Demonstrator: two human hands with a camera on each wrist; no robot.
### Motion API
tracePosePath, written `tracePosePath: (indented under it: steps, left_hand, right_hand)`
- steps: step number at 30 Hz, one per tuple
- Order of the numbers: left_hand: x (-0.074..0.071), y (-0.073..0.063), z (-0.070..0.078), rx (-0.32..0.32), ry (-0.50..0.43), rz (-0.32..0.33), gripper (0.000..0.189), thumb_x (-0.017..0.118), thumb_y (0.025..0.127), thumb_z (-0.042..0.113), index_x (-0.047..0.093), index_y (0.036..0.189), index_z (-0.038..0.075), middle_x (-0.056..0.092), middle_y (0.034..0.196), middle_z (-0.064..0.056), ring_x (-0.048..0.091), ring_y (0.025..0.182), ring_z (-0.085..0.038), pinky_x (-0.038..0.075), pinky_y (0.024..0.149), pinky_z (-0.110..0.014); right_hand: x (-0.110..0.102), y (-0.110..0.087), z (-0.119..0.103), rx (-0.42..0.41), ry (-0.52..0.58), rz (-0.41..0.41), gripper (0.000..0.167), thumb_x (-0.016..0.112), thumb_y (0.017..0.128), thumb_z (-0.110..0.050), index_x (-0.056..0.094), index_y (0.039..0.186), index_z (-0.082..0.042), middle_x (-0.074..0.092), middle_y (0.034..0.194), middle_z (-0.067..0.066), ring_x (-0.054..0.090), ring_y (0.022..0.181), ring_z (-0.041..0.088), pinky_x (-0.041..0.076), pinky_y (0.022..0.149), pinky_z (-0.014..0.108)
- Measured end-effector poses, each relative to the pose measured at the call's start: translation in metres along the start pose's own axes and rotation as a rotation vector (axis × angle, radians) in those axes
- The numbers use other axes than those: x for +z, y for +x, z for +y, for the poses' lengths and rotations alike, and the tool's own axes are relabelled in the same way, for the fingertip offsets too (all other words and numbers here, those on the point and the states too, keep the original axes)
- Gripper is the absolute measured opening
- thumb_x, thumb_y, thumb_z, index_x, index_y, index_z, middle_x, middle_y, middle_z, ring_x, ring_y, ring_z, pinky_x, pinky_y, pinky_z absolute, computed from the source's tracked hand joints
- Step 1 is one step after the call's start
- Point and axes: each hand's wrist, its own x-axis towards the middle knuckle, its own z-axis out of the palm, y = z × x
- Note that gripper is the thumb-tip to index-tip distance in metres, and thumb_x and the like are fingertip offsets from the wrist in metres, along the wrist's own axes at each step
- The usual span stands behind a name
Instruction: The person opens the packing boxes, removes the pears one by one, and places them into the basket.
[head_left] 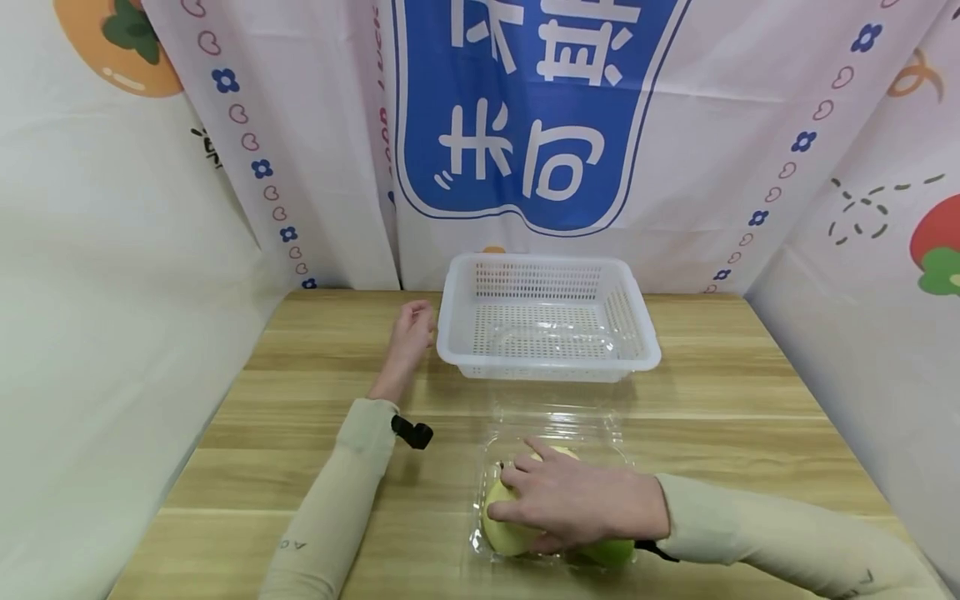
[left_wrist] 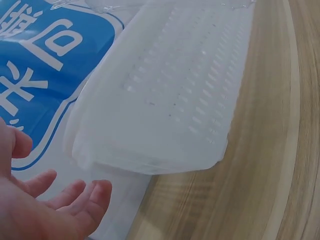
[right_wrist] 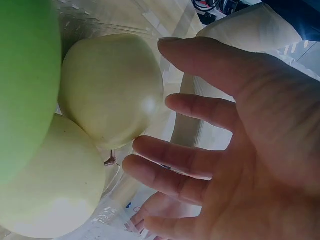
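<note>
Over a clear plastic clamshell box [head_left: 480, 533], my right hand [head_left: 581, 500] is spread with its fingers apart. The box holds two pale yellow round fruits, one [right_wrist: 112, 92] next to my right fingertips and another [right_wrist: 50, 185] beside it, plus a green fruit [head_left: 611, 552]. In the right wrist view the green fruit [right_wrist: 25, 85] is closest to the camera. Whether my fingertips touch the yellow fruit I cannot tell. My left hand [head_left: 414, 329] holds nothing, its fingers loosely bent, just left of a white perforated basket [head_left: 547, 364].
The basket stands at the back of the wooden table [head_left: 712, 400], against a printed curtain [head_left: 337, 167]. Clear plastic [head_left: 555, 342] shows inside the basket. The clamshell's raised lid [head_left: 558, 419] lies toward the basket. Fabric walls close in the table's left and right.
</note>
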Motion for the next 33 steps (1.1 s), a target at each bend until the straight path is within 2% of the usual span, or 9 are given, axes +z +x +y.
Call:
tracePosePath:
  steps: [4, 13, 18, 20, 26, 30, 33]
  left_hand:
    - [0.003, 0.0, 0.001, -0.015, 0.017, -0.034, 0.052, 0.047, 0.1, 0.026, 0.035, 0.15, 0.014, 0.047, 0.149, -0.017, 0.05, 0.132, -0.034, 0.042, 0.109, -0.05]
    - [0.005, 0.0, -0.003, -0.001, 0.017, -0.071, 0.058, 0.047, 0.099, 0.02, 0.03, 0.153, 0.011, 0.05, 0.146, -0.019, 0.053, 0.129, -0.034, 0.045, 0.108, -0.047]
    - [0.005, 0.001, -0.006, -0.015, 0.015, -0.111, 0.06, 0.048, 0.099, 0.017, 0.027, 0.154, 0.009, 0.044, 0.151, -0.021, 0.048, 0.135, -0.035, 0.042, 0.111, -0.047]
    - [0.005, 0.002, -0.009, -0.019, 0.016, -0.123, 0.059, 0.049, 0.099, 0.016, 0.028, 0.154, 0.009, 0.043, 0.151, -0.021, 0.047, 0.136, -0.035, 0.041, 0.112, -0.048]
    - [0.005, 0.002, -0.015, -0.002, 0.005, -0.133, 0.053, 0.048, 0.099, 0.016, 0.036, 0.151, 0.011, 0.054, 0.141, -0.022, 0.054, 0.128, -0.037, 0.042, 0.11, -0.05]
    - [0.004, 0.0, -0.012, -0.01, -0.022, -0.145, 0.054, 0.049, 0.099, 0.015, 0.036, 0.151, 0.011, 0.055, 0.138, -0.024, 0.056, 0.125, -0.038, 0.042, 0.109, -0.051]
    - [0.004, 0.001, -0.012, -0.019, -0.036, -0.145, 0.053, 0.049, 0.098, 0.014, 0.037, 0.15, 0.013, 0.057, 0.136, -0.023, 0.056, 0.124, -0.038, 0.043, 0.108, -0.05]
  right_hand:
    - [0.002, 0.001, 0.0, -0.009, -0.005, -0.01, 0.058, 0.075, 0.074, -0.059, 0.054, 0.122, -0.036, 0.058, 0.107, -0.002, 0.058, 0.096, 0.015, 0.048, 0.099, 0.053]
    - [0.008, 0.007, -0.002, -0.051, -0.063, -0.028, 0.057, 0.073, 0.076, -0.06, 0.054, 0.124, -0.037, 0.056, 0.113, -0.002, 0.059, 0.097, 0.016, 0.048, 0.1, 0.049]
    - [0.013, 0.01, -0.004, -0.049, -0.121, -0.015, 0.062, 0.071, 0.075, -0.063, 0.053, 0.128, -0.036, 0.057, 0.114, -0.001, 0.059, 0.094, 0.017, 0.048, 0.1, 0.047]
    - [0.015, 0.012, -0.005, -0.044, -0.131, -0.018, 0.066, 0.071, 0.074, -0.064, 0.051, 0.131, -0.036, 0.058, 0.116, 0.0, 0.059, 0.093, 0.018, 0.048, 0.098, 0.046]
    - [0.02, 0.013, -0.006, -0.043, -0.124, -0.049, 0.071, 0.071, 0.074, -0.065, 0.046, 0.135, -0.036, 0.057, 0.123, 0.001, 0.062, 0.093, 0.019, 0.048, 0.098, 0.046]
    - [0.022, 0.013, -0.007, -0.037, -0.114, -0.07, 0.072, 0.07, 0.076, -0.065, 0.044, 0.137, -0.036, 0.055, 0.13, 0.004, 0.064, 0.094, 0.019, 0.048, 0.101, 0.047]
    - [0.023, 0.014, -0.007, -0.035, -0.117, -0.071, 0.071, 0.07, 0.076, -0.065, 0.044, 0.136, -0.036, 0.056, 0.128, 0.003, 0.063, 0.092, 0.017, 0.048, 0.1, 0.045]
